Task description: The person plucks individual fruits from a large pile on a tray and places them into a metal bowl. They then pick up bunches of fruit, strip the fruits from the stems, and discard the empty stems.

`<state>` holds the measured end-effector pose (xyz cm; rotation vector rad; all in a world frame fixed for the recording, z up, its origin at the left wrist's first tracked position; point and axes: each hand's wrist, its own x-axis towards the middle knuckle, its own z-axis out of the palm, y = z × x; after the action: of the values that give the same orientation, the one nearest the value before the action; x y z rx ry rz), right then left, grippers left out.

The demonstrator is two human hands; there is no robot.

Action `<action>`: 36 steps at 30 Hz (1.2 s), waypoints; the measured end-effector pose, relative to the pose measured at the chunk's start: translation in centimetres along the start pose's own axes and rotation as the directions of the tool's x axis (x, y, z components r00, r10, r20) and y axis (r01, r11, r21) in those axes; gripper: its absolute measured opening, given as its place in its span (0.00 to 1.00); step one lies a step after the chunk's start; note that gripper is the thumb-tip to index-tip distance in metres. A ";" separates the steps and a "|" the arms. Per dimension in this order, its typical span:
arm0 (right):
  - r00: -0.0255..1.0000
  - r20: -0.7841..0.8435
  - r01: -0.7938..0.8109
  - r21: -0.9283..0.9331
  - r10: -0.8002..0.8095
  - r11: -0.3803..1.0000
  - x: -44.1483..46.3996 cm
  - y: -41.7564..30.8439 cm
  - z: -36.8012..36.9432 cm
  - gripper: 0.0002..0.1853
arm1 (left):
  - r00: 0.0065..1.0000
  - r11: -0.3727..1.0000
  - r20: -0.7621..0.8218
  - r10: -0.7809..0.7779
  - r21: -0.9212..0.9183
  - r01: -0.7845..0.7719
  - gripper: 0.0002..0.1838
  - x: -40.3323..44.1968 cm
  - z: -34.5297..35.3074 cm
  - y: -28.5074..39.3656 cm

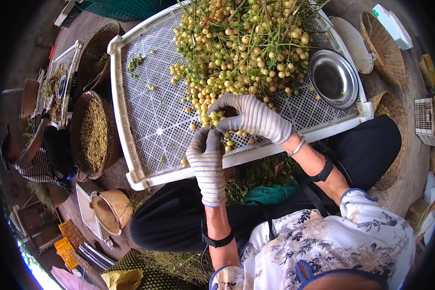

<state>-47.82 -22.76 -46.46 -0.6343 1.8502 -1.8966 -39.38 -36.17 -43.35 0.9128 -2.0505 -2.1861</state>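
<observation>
A white perforated tray [145, 104] lies across the lap, with a large heap of yellow-green round fruits on stems [241, 43] over its far middle. Both hands wear striped gloves with grey fingertips. At the near edge of the heap, my left hand [207, 150] has its thumb and fingers closed at a few green fruits. My right hand [241, 116] comes from the right, thumb and forefinger curled together around the same small cluster [216, 116]. The fingertips of both hands nearly touch. A round metal bowl [333, 79] sits on the tray's right side.
A wicker basket full of yellow fruits [94, 137] stands left of the tray. Another person [36, 162] sits at the far left beside a second tray [65, 82]. More baskets [384, 50] stand at the right, and an empty-looking bucket-shaped basket [111, 210] lies lower left.
</observation>
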 end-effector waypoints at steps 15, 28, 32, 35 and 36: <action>0.939 -0.227 -0.152 0.399 0.258 0.904 -0.4 1.5 0.8 0.10 | 0.998 0.963 0.037 -0.052 -0.261 0.059 0.09 -0.5 -0.4 0.7; 0.976 -0.037 -0.189 0.363 0.217 0.912 -0.5 0.5 0.3 0.17 | 0.954 0.894 0.270 -0.128 -0.384 0.228 0.06 0.2 -0.5 -0.3; 0.997 -0.030 -0.058 0.263 0.068 0.963 -0.1 0.3 0.4 0.23 | 0.989 0.975 0.088 -0.120 -0.179 0.134 0.07 -0.1 0.5 1.0; 0.996 0.011 -0.089 0.252 0.089 0.963 -0.2 -0.1 0.4 0.29 | 0.993 0.976 0.061 -0.100 -0.187 0.110 0.08 -0.2 1.1 1.1; 0.996 0.014 -0.090 0.272 0.089 0.958 -0.3 0.0 0.3 0.29 | 0.987 0.970 0.124 -0.103 -0.205 0.127 0.09 0.0 0.6 1.0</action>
<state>-47.43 -22.86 -46.46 -0.4519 1.5483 -2.0386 -40.01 -35.77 -42.41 0.9261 -1.7993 -2.5115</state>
